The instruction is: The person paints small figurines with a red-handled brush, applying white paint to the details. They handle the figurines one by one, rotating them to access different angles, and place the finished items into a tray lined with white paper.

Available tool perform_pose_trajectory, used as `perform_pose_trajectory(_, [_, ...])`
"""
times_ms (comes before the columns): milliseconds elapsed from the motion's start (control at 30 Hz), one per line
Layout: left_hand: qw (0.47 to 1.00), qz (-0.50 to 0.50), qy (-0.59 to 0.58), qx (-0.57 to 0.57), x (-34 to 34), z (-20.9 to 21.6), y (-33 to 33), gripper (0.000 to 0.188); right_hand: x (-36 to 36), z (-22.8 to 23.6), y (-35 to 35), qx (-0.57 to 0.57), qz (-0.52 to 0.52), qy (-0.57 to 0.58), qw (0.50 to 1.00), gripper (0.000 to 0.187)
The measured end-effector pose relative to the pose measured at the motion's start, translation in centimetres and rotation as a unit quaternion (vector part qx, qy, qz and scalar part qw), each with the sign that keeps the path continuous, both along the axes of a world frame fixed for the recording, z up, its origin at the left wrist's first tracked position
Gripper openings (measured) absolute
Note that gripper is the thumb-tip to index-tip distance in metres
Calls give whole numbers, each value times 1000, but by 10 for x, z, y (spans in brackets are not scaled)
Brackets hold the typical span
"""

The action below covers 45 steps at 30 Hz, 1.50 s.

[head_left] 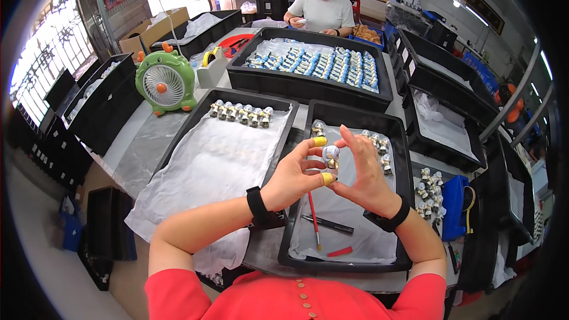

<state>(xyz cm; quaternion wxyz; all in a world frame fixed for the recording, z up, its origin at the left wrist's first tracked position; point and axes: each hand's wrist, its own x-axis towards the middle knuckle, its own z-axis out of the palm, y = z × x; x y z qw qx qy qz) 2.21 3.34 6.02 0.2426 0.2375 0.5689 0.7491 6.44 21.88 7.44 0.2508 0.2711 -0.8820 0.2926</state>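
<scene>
A small figurine (331,155) with a pale blue-grey head and a gold and dark lower part is held upright above the right-hand tray. My left hand (299,172) grips it from the side, yellow covers on its thumb and a fingertip. Close by on the other side is my right hand (365,172), its fingers apart and curved around the figurine; whether a fingertip touches it I cannot tell. Below, a red-handled brush (313,216), a black pen-like tool (329,224) and a red strip (340,252) lie on the white liner of the black tray (349,266).
Several similar figurines (379,145) stand in this tray, and a row of figurines (242,114) lines the left tray (204,98). Beyond is a big tray (249,77) of blue-and-white figurines. A green fan (166,80) stands left; a blue container (455,207) sits right. A person (323,9) works opposite.
</scene>
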Motion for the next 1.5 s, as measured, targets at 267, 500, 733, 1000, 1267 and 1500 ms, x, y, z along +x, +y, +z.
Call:
perform_pose_trajectory(267, [999, 28, -19, 2, 10, -16, 4, 64, 2, -17, -2, -17, -6, 0, 1000, 97])
perform_pose_trajectory(500, [999, 47, -14, -18, 8, -19, 9, 64, 0, -24, 0, -4, -14, -12, 1000, 97])
perform_pose_trajectory(733, [997, 47, -54, -5, 2, -27, 8, 53, -4, -32, -4, -40, -4, 11, 999, 97])
perform_pose_trajectory(1000, [969, -59, -206, 126, -6, -28, 2, 37, -8, -42, 2, -158, 52, -10, 986, 110])
perform_pose_trajectory(1267, [948, -138, -263, 119, -6, -27, 1, 43, -5, -42, -3, -160, 73, 3, 984, 111])
perform_pose_trajectory(1500, [976, -168, -136, 29, 1, -36, 3, 51, -2, -47, -10, -71, 71, 65, 993, 100])
